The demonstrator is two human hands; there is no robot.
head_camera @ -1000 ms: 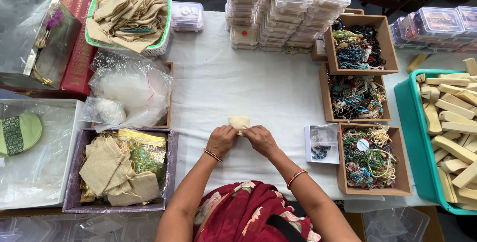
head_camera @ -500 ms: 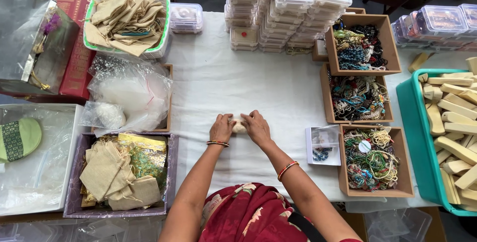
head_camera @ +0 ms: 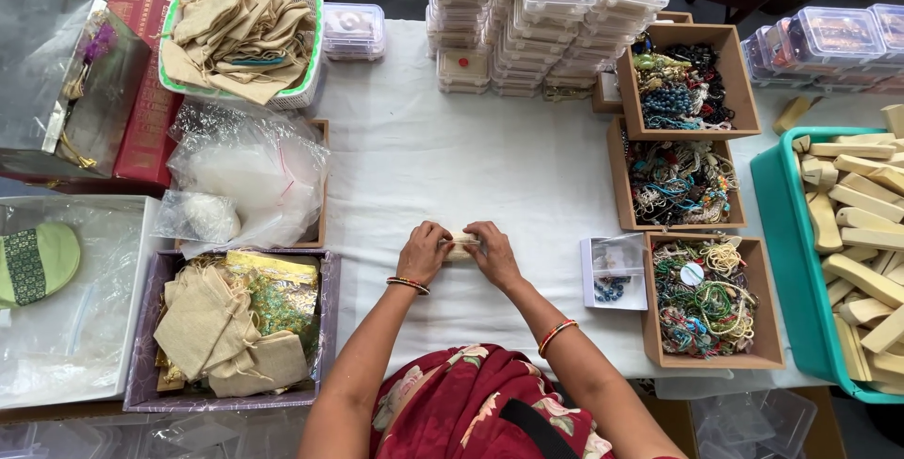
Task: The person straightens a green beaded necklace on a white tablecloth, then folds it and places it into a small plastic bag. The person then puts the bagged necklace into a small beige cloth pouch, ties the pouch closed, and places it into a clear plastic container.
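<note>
On the white tablecloth [head_camera: 452, 158] lies a small beige cloth pouch [head_camera: 460, 247], rolled or folded into a narrow strip. My left hand [head_camera: 424, 252] grips its left end and my right hand [head_camera: 492, 252] grips its right end, fingers curled over the top. Most of the pouch is hidden under my fingers. Both wrists wear beaded bangles.
Left: a purple box of beige pouches [head_camera: 231, 327], plastic bags [head_camera: 245, 177], a green basket of pouches [head_camera: 243, 31]. Back: stacked clear plastic boxes [head_camera: 546, 16]. Right: three wooden boxes of bead necklaces [head_camera: 702, 304], a small open clear box [head_camera: 612, 275], a teal tray of wooden pieces [head_camera: 847, 252].
The pouch stood taller a second ago; both hands moved forward over it and rolled it down into a thin strip between them.
</note>
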